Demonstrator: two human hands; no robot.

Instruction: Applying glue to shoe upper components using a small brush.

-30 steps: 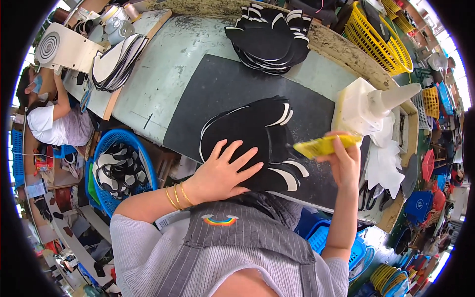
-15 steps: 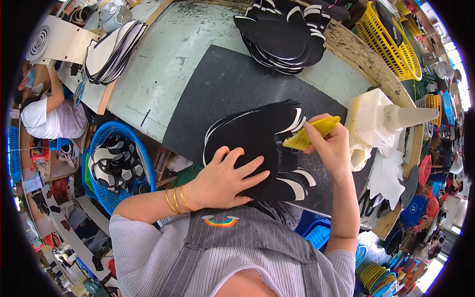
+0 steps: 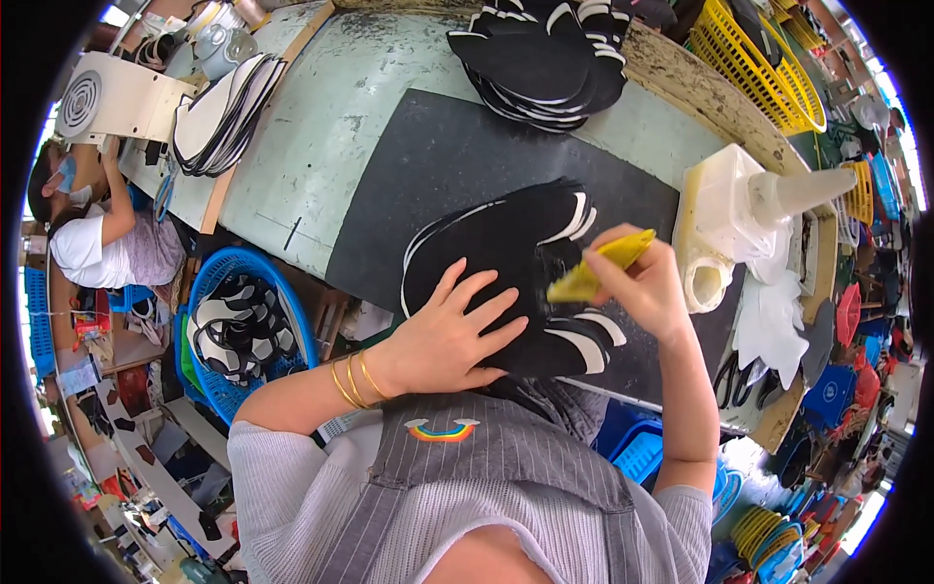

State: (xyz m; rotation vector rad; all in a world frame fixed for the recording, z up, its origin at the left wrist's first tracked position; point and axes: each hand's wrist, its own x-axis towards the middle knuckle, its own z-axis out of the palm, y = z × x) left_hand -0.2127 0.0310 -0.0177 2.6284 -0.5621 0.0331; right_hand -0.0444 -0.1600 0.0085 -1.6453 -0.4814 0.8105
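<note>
A stack of flat black cut pieces with white edges (image 3: 501,229), looking like shoe uppers, lies on a black mat (image 3: 384,200) in front of me. My left hand (image 3: 448,336) rests on the stack's near left part, fingers spread, holding nothing. Pinched in my right hand (image 3: 644,287) is a yellow plastic scraper (image 3: 581,280). Its tip meets the stack's right edge, in the notch between the white-edged tips. That patch of the edge looks shiny. The fingers under the scraper are partly hidden.
A white plastic bottle with a thick spout (image 3: 730,209) stands right of the mat. More black pieces (image 3: 545,73) are piled at the far side. Scissors (image 3: 732,380) lie at the right. A blue basket of pieces (image 3: 309,336) stands left; a person (image 3: 107,229) sits beyond.
My right hand has drawn the scraper a little toward me along the notched edge and tilted it. My left hand stays spread on the stack. The whole view has shifted slightly.
</note>
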